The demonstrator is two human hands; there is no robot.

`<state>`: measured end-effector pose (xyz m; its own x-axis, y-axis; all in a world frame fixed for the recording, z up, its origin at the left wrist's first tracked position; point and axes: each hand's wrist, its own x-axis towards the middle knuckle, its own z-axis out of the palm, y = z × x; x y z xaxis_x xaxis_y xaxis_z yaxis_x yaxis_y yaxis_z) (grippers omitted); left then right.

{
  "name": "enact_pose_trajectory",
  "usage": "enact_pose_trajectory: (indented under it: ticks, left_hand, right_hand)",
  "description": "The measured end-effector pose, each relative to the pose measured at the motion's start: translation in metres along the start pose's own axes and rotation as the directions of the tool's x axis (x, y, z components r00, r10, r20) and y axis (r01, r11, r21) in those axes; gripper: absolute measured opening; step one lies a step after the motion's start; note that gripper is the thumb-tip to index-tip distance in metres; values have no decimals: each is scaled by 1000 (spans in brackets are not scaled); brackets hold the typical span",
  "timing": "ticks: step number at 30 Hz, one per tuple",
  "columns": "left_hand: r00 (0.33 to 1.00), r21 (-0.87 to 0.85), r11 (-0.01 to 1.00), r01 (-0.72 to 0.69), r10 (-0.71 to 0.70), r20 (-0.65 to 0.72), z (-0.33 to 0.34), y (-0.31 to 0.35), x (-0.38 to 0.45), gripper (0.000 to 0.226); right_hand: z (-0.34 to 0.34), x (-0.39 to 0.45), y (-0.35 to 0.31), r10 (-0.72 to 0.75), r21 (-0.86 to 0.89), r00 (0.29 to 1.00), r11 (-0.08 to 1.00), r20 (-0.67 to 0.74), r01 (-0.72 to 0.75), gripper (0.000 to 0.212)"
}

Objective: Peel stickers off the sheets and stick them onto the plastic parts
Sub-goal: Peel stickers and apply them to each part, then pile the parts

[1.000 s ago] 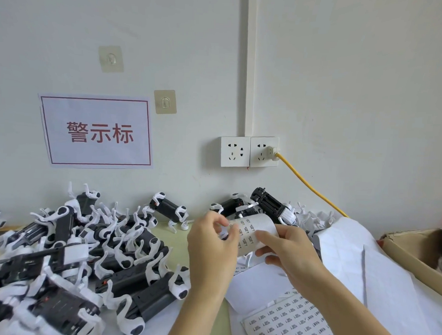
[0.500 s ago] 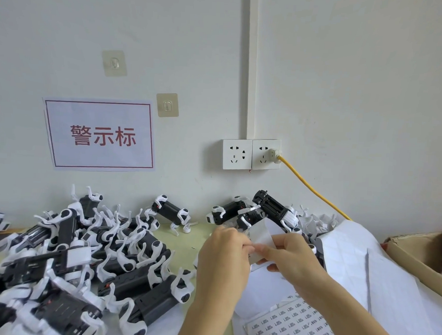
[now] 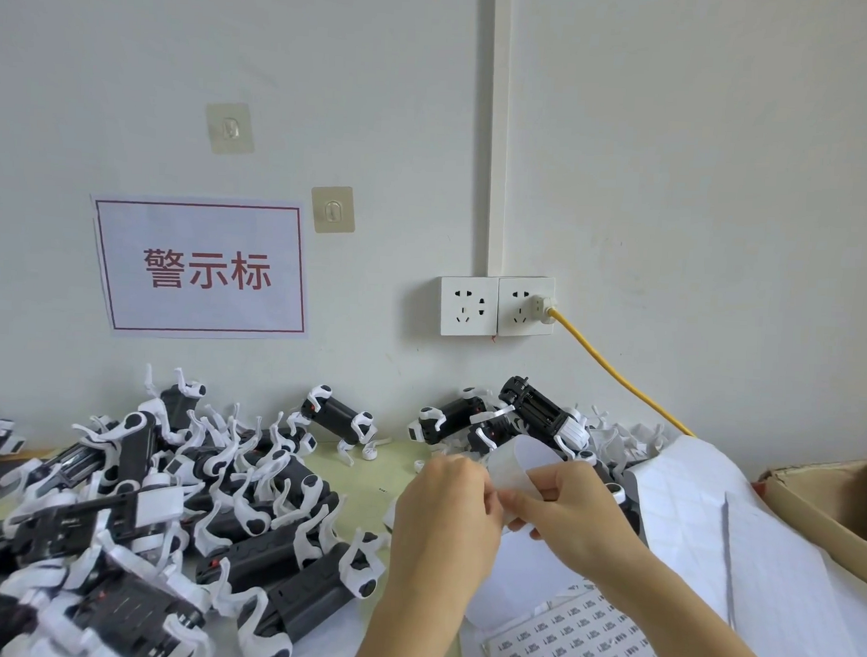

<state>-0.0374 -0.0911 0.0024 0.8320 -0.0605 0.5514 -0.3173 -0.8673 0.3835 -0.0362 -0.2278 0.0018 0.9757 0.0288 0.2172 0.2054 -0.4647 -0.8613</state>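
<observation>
Since the earlier frame your hands moved lower, toward the frame centre. At lower left lies the pile of plastic parts (image 3: 175, 505). A printed sticker sheet (image 3: 582, 637) lies at bottom right. Your right hand (image 3: 574, 518) and left hand (image 3: 446, 507) both pinch the curled sheet (image 3: 517, 463) between them.

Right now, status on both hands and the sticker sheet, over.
Left hand and right hand both pinching the curled sticker sheet, held above the table. No plastic part in hand; plastic parts piled to the left. Nothing blocking.
</observation>
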Motion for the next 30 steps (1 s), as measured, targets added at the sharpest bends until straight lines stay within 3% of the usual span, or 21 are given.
enact_pose_trajectory:
  ticks: [5,12,23,30]
  left_hand:
    - [1000,-5,1000,3,-3,-17,-1,2,-1,18]
    - [999,-52,998,-26,25,-20,1,-3,0,17]
    - [995,32,996,-82,84,-58,6,-1,0,18]
    - [997,-36,998,-49,47,-54,6,-4,2,16]
  right_hand:
    - [1,1,0,8,29,1000,1000,-4,-8,26]
    - [-2,1,2,3,37,1000,999,-3,-3,25]
    - [-2,2,4,23,91,999,995,31,-26,25]
    - [-2,2,3,28,129,999,991,37,-33,26]
